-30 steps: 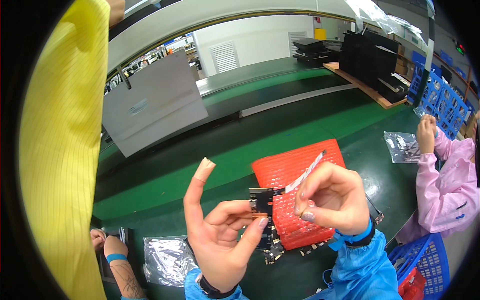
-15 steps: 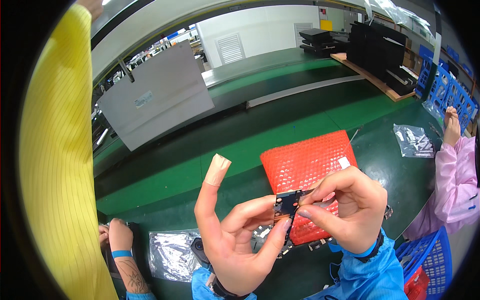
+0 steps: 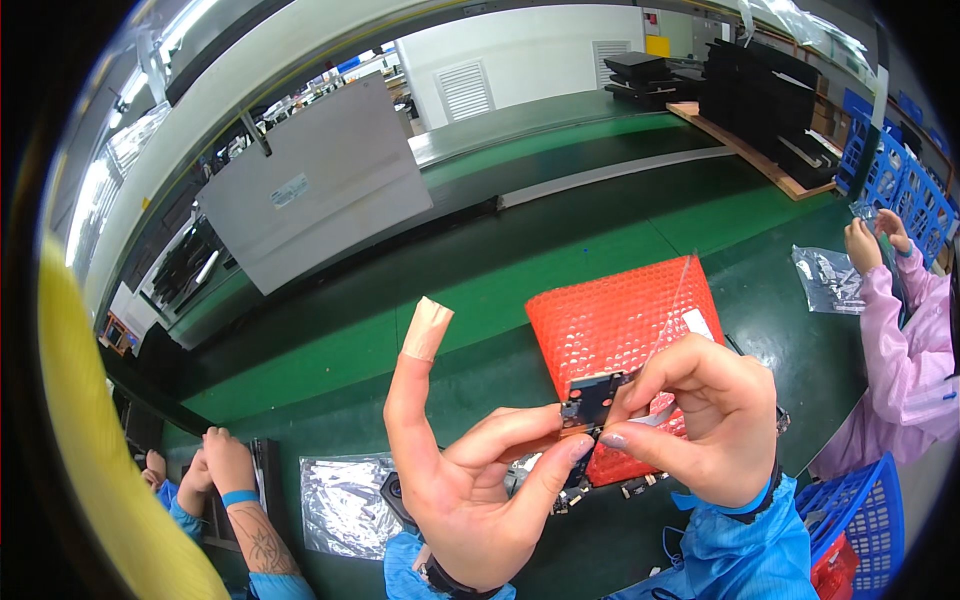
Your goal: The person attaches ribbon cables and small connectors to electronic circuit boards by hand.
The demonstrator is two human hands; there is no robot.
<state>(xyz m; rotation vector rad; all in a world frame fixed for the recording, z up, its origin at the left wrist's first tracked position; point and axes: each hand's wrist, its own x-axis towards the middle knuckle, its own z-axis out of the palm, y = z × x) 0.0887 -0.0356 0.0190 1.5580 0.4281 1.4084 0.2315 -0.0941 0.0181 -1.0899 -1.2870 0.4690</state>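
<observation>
Circuit board (image 3: 592, 396) pinched in two hands before the red bubble-wrap pouch (image 3: 620, 308)

Nearest, the left hand (image 3: 475, 490) has thumb and a finger closed on the board's left side, a wrapped finger raised clear. The right hand (image 3: 708, 420) pinches at the board's right edge, thumb and finger nearly together; the board hangs in front of the pouch's near left part. Work on this board looks midway, judging by both hands being on it; I cannot tell which part is finished.

Small circuit boards (image 3: 640, 487) lie loose on the counter (image 3: 480, 375) along the pouch's near edge, outside both grips; whether they are done or waiting is unclear. Left of the pouch lies a clear plastic bag (image 3: 345, 505), its contents lost in glare.

The right fingertips hide what they press, and a pale strip (image 3: 660, 408) behind that thumb is hard to identify. Right of the pouch, a co-worker in pink (image 3: 908, 345) is cut off by the rim; far beyond it, a black stack (image 3: 757, 110) is too distant to make out.
</observation>
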